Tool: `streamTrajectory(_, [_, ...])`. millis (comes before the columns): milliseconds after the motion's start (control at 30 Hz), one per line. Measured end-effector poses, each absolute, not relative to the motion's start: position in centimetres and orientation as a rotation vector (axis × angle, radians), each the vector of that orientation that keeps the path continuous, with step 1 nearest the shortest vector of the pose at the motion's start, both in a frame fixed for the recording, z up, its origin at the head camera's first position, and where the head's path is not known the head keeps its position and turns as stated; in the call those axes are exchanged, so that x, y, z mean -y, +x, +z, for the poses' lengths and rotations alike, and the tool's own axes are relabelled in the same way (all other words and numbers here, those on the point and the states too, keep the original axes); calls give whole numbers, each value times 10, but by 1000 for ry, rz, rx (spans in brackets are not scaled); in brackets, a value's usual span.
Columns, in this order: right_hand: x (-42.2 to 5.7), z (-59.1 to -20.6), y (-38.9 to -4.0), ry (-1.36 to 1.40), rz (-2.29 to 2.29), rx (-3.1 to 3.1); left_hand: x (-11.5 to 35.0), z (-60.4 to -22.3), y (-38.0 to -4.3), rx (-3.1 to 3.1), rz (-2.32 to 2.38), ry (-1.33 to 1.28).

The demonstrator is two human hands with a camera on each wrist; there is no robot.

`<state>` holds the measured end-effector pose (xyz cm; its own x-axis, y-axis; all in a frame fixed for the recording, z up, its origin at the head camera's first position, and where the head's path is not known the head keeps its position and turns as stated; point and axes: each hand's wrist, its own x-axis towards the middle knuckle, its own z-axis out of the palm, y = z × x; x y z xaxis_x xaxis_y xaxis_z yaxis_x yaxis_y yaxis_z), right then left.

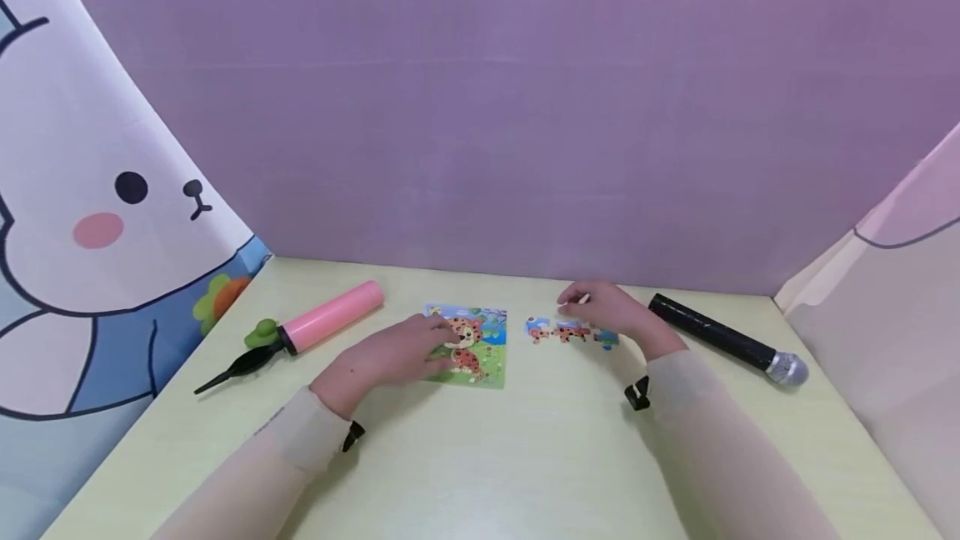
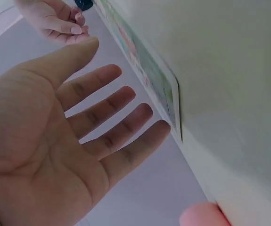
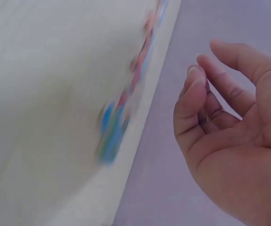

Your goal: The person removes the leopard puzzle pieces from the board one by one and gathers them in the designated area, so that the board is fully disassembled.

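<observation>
A square leopard puzzle (image 1: 486, 372) lies flat on the table, partly covered in the head view by my left hand (image 1: 397, 350). In the left wrist view the left palm (image 2: 36, 136) shows bare, its fingers extended and spread beside the puzzle's edge (image 2: 166, 89). My right hand (image 1: 611, 311) hovers just behind a row of loose, spotted and blue puzzle pieces (image 1: 566, 333). Nothing shows between its loosely bent fingers (image 3: 189, 106) in the right wrist view, where the pieces (image 3: 114, 129) look blurred.
On the left lie a pink hand pump (image 1: 333, 317) with a black nozzle and a small green object (image 1: 262, 333). A black microphone (image 1: 712, 333) with a silver head lies on the right, near my right forearm. A purple backdrop (image 1: 480, 123) rises behind the table.
</observation>
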<state>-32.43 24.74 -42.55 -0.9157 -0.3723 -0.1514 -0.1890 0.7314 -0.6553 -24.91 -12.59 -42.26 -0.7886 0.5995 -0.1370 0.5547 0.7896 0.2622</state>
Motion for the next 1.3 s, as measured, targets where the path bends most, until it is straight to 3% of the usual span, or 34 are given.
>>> streamTrajectory(300, [-172, -419, -322, -540, -1078, -2493, 154, -413, -250, -2724, 270, 591])
streamTrajectory(733, [-85, -435, -322, -705, -1119, -2383, 156, -425, -258, -2683, 182, 563])
streamTrajectory(1300, [-60, -444, -320, -751, -1058, -2381, 156, -425, -260, -2653, 194, 469])
